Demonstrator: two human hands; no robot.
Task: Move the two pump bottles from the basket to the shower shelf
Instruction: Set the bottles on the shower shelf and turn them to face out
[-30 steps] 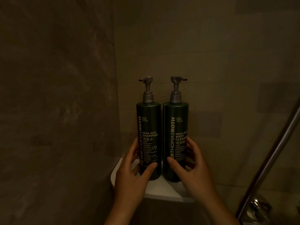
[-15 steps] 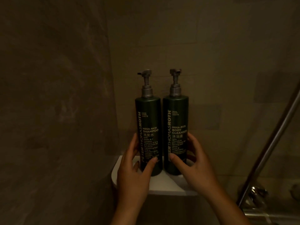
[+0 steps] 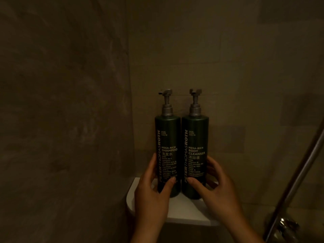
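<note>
Both on the white corner shelf (image 3: 184,213) now: our left hand (image 3: 150,193) wraps the shampoo bottle (image 3: 167,151), right hand (image 3: 213,188) the body cleanser bottle (image 3: 195,151), fingers curled low. Tall, smooth, probably weighty, so grip the bodies, never the pumps.

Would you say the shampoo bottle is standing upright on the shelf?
Upright: the shampoo bottle stands on the white corner shelf, pump on top, parallel to the body cleanser bottle, left hand around it.
</note>
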